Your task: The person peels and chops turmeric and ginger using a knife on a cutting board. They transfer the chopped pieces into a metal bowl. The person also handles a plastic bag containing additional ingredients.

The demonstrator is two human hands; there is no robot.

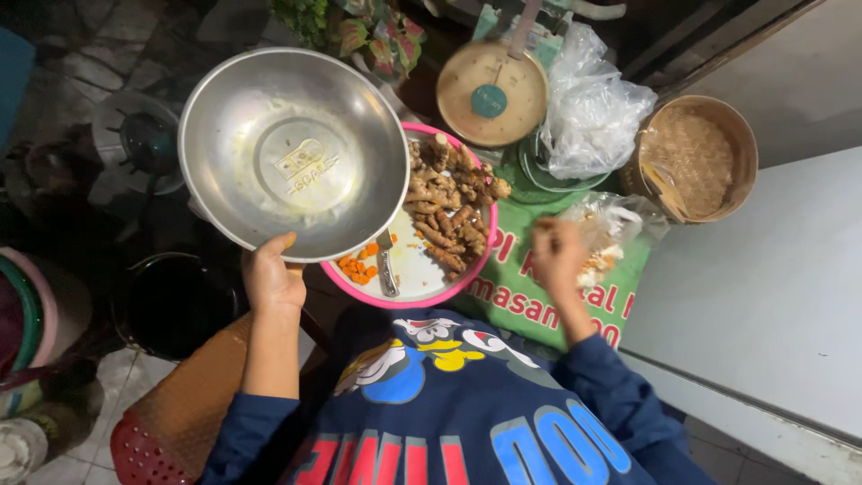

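Below the head camera, the left hand grips the near rim of a wide, round, shiny metal bowl, thumb over the edge and fingers under it. The bowl is tilted towards the camera, its smooth inside smeared and stamped with a raised mark at the centre. It overlaps the ten o'clock side of a round pink-rimmed plastic tray with a white floor. Knobbly brown turmeric roots are heaped across the tray's two o'clock half; small orange cut pieces lie at seven o'clock, just beside a metal-bladed knife. The right hand, blurred, has its fingers pinched together above a crumpled clear plastic bag; whether it holds anything I cannot tell. At twelve o'clock from the tray stands a weighing scale with a round tan dial, then a puffy clear bag, then a round woven bamboo basket at three o'clock.
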